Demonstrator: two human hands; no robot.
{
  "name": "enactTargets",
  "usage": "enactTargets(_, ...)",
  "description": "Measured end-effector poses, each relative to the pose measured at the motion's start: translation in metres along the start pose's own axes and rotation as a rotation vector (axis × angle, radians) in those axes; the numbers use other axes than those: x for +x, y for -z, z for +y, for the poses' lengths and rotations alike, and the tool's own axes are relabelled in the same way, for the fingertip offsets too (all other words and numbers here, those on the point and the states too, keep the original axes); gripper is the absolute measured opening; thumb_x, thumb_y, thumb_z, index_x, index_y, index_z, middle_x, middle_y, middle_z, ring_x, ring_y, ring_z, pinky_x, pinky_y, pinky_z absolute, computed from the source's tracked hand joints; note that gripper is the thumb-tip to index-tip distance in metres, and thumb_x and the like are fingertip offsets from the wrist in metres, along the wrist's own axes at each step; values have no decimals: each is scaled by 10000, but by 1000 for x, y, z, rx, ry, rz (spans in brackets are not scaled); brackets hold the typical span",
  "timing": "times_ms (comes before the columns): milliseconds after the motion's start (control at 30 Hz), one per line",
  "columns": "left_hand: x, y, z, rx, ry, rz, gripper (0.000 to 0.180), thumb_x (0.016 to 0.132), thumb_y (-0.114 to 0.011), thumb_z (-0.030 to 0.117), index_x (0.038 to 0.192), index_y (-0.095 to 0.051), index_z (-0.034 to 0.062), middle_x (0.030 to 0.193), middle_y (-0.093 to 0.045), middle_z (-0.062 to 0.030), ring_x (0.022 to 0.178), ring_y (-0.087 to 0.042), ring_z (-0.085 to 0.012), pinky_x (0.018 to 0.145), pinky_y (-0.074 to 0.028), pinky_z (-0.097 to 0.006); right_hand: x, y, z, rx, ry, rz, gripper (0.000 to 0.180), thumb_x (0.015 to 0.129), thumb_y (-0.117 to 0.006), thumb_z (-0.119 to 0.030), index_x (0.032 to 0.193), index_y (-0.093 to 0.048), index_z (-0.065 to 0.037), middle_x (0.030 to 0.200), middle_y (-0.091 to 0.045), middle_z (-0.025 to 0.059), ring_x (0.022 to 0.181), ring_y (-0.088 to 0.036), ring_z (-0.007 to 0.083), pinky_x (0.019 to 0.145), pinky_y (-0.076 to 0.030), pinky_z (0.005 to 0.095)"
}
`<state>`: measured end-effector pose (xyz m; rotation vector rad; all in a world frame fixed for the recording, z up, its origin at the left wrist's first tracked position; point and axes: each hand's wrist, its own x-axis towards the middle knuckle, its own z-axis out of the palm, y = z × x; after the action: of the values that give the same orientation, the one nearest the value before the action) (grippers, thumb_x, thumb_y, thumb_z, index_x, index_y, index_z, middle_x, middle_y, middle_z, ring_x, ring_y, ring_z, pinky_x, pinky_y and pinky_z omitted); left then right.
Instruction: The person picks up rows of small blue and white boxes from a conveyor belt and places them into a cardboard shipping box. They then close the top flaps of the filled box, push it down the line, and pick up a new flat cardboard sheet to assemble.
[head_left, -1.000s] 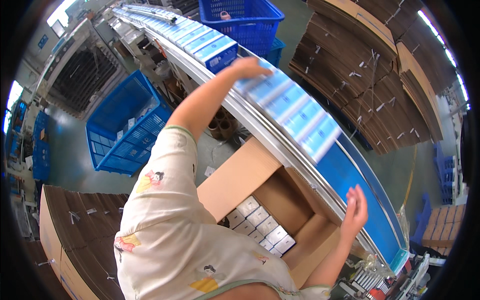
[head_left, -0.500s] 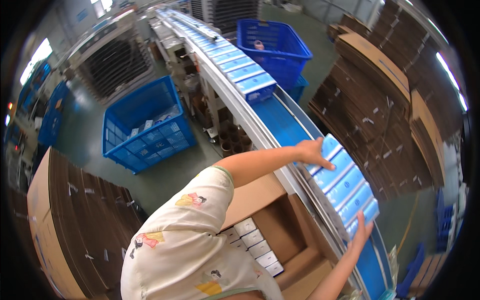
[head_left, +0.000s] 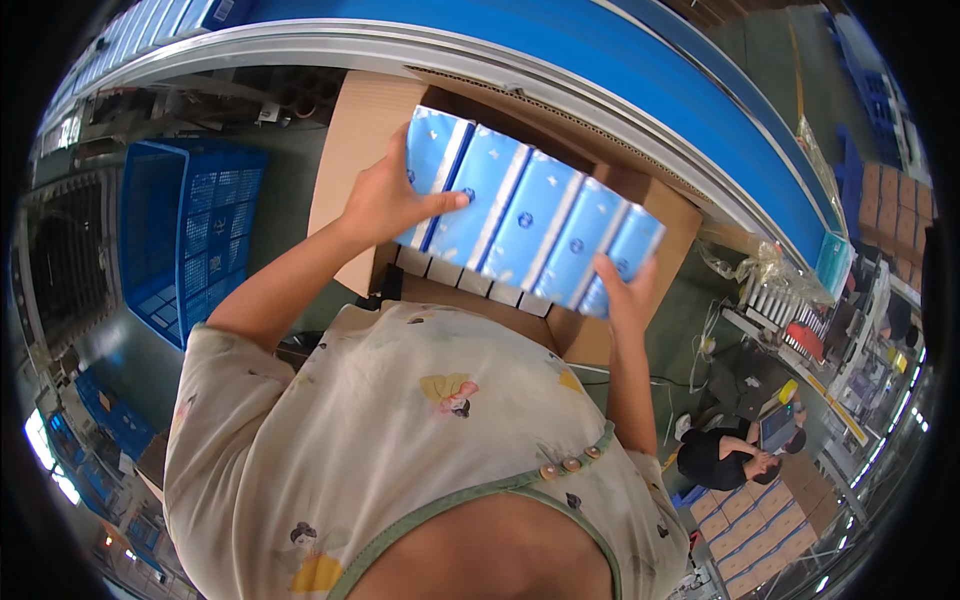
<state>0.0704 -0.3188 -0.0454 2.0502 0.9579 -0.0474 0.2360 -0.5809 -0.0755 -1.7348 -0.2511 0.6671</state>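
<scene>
A row of five light-blue, block-shaped packs with white bands (head_left: 526, 218) was held above the open brown corrugated cardboard box (head_left: 345, 170). The row was angled across the opening, with its right end nearer to the body. The left hand (head_left: 378, 203) was spread around the left end, with the thumb laid on the printed upper faces and the remaining fingers wrapped behind the end face. The right hand (head_left: 628, 292) was placed at the opposite end, its thumb against the upper face and its fingers at the end pack. The row was thus gripped between both hands; its underside could not be seen.

Below the row, white-ended packs (head_left: 475, 284) were seated inside the box. Beyond the box, a flat blue conveyor belt (head_left: 560, 50) was carried on a grey metal frame. A blue perforated plastic crate (head_left: 218, 230) was positioned to the left.

Each pack was judged to be light, with a smooth, somewhat slippery wrapper and slightly yielding sides. No tie around the whole row was visible, so the row was judged liable to buckle or part at the middle. Hold was best taken at the two outer end faces, with steady inward pressure; excessive squeezing was considered likely to dent the end packs.
</scene>
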Motion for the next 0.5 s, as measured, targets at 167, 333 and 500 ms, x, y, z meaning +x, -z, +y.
enactTargets(167,65,-111,-87,301,200,-170,1010,701,-562,588,1335,-109,-54,1114,-499,-240,1015,-524,-326,836,-436,-367,58,-29,102,-915,-331,-192,1045,635,-651,-549,1279,-156,110,1184,-430,302,1058,-493,376,884,-407,400)
enactTargets(333,155,-157,-85,882,102,-763,678,829,-357,531,1288,-368,33,1225,-474,-161,1108,-478,-274,898,-405,-368,148,-48,138,-1186,-550,-401,757,761,-433,-578,1270,-367,-23,1226,-461,196,1097,-480,330,917,-381,383)
enactTargets(500,170,-195,-100,430,52,-709,586,887,-244,498,1221,-471,73,1323,-379,-127,1235,-332,-272,1015,-252,-354,179,-48,180,-1300,-404,-545,581,852,-306,-517,1210,-482,-94,1249,-468,129,1197,-398,253,1009,-255,350)
